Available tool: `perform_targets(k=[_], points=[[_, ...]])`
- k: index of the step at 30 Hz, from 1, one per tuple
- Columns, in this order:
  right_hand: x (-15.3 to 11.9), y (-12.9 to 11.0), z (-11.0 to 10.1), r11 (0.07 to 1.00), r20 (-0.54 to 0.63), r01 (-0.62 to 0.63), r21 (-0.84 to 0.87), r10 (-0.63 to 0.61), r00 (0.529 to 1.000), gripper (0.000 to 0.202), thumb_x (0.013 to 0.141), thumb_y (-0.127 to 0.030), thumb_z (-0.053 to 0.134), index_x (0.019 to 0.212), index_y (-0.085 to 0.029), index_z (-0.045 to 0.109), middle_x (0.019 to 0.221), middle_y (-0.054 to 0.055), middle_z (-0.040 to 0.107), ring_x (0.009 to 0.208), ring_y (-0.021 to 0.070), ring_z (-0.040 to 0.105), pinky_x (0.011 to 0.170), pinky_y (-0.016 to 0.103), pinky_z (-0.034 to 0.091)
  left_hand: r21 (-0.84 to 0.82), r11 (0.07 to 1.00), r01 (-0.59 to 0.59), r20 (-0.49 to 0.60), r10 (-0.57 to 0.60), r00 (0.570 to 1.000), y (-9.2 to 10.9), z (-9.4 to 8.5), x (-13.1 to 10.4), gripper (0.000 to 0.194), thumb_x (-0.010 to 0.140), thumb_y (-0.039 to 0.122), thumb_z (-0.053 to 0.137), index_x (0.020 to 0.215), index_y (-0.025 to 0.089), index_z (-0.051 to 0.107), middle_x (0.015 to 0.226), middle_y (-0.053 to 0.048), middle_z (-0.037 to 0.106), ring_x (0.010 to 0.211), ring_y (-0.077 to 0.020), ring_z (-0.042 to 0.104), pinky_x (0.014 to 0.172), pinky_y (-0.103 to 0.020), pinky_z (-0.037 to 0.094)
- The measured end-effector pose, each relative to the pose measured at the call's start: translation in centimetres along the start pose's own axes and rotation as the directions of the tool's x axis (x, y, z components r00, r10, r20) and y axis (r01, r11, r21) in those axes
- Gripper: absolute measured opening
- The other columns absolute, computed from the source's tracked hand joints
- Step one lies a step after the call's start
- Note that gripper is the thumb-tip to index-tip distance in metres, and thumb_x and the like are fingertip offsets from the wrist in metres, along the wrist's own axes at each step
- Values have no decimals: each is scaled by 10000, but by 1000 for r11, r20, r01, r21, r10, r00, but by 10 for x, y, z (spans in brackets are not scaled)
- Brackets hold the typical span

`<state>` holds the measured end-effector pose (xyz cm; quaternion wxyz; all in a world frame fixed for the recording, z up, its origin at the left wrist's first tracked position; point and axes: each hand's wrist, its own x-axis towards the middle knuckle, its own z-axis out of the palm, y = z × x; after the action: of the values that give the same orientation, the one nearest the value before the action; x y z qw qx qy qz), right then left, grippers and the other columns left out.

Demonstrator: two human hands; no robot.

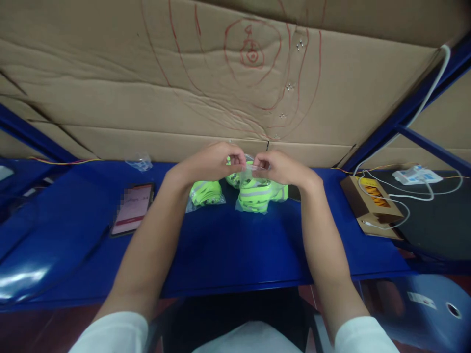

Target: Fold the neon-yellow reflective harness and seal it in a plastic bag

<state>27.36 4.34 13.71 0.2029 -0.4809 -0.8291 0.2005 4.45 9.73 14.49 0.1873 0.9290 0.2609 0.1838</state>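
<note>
Between my hands is a clear plastic bag (253,198) with folded neon-yellow fabric inside, marked by pale reflective stripes. My left hand (230,159) pinches the left side of the bag's top edge. On the opposite side, the fingers of my right hand (274,165) close on the same edge. The bag's lower end is at the blue table surface. Another bagged neon-yellow bundle (206,192) lies to the left, below my left wrist. More neon-yellow bundles are partly hidden behind the held bag and my hands.
A phone or tablet (133,208) lies on the blue table (235,255) at left. Crumpled clear plastic (142,162) sits by the cardboard wall (110,98). At right are an open cardboard box (362,203) with yellow contents, a white cable (430,93) and a blue chair (423,318).
</note>
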Motion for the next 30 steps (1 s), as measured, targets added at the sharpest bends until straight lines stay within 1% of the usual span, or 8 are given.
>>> perform_targets(k=[7,13,16,19,22,26,28,30], points=[[1,-5,-1,1000,-49,6,-17,-7,999,120,856,-297,663,821,-183,648,720,-10,637,641,128,517,605,261,332,53,999,0,-27,1,1000,3,4,4,237,881,344,576,949,164,715,868,-48,714,760,-160,607,695,-256,416],[2,-10,2,995,-71,88,-42,-91,993,116,847,-241,622,747,-184,616,664,-28,581,619,119,477,617,262,321,62,998,-19,27,17,999,8,5,3,182,844,299,589,914,197,723,863,-25,720,763,-167,616,703,-274,410],[1,-8,1,998,-51,63,20,-62,997,116,849,-278,645,785,-182,651,658,-31,582,623,120,487,610,258,331,94,996,-2,10,1,1000,6,3,2,174,839,295,576,892,219,724,846,-27,720,740,-174,600,671,-284,387],[2,-6,1,996,4,15,84,-16,1000,185,851,-360,680,869,-176,692,711,-11,639,656,131,540,611,251,362,62,998,-3,37,1,999,2,1,1,168,836,301,571,887,222,711,842,-21,716,726,-168,595,643,-274,371],[5,-6,3,999,-29,5,33,-4,1000,171,860,-330,662,876,-163,694,741,5,662,668,130,549,622,248,371,27,1000,-9,62,7,998,-1,2,1,173,835,305,586,898,203,711,870,-26,722,756,-170,618,660,-265,384],[8,-7,8,999,-57,19,-33,-21,998,115,865,-244,613,863,-157,688,738,5,662,661,125,543,631,250,360,43,999,7,49,-9,999,-2,6,2,259,885,419,593,914,199,726,894,-43,736,778,-189,631,684,-278,383],[6,-5,6,1000,-38,21,-4,-21,999,146,875,-285,617,888,-164,698,768,12,678,682,135,559,639,252,372,82,997,-10,54,6,999,-3,7,3,277,912,436,570,931,210,729,890,-41,738,765,-189,621,684,-285,371],[3,-1,3,999,7,4,41,-4,1000,202,872,-360,646,922,-174,708,796,18,691,693,147,568,635,254,384,127,992,-8,58,1,998,-4,5,3,225,907,379,569,927,217,725,884,-35,736,764,-188,610,677,-286,355]])
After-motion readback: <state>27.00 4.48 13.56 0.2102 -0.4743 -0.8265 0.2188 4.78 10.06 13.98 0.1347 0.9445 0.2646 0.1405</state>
